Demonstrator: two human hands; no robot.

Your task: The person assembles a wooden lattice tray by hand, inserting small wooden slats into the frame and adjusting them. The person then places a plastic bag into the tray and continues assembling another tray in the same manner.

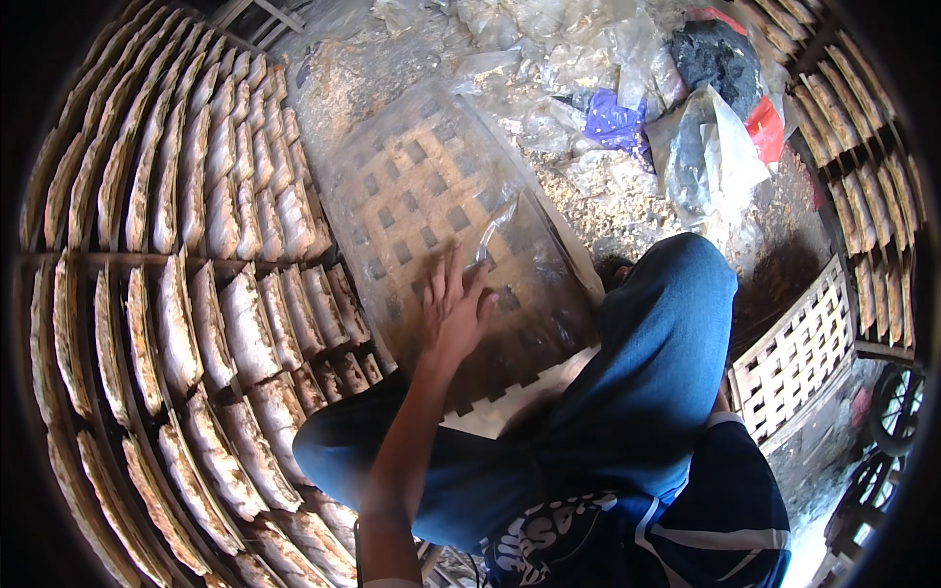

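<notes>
A woven bamboo tray (pixel 417 211) lies tilted in front of my crossed legs. A clear plastic sheet (pixel 520 245) covers it, wrinkled and raised in a fold near its middle. My left hand (pixel 456 309) rests on the sheet with fingers spread, and nothing shows in its grasp. The right sleeve (pixel 725 480) and a small piece of forearm run beside my bent knee (pixel 676 294). My right hand does not show; the leg hides that side.
Racks of long pale slabs (pixel 176 323) fill the left side. More racked slabs (pixel 867 196) stand at right, above a woven bamboo panel (pixel 799 353). Crumpled clear plastic (pixel 549 59), a blue bag (pixel 616 120), a black bag (pixel 720 64) and scattered crumbs (pixel 613 201) cover the far floor.
</notes>
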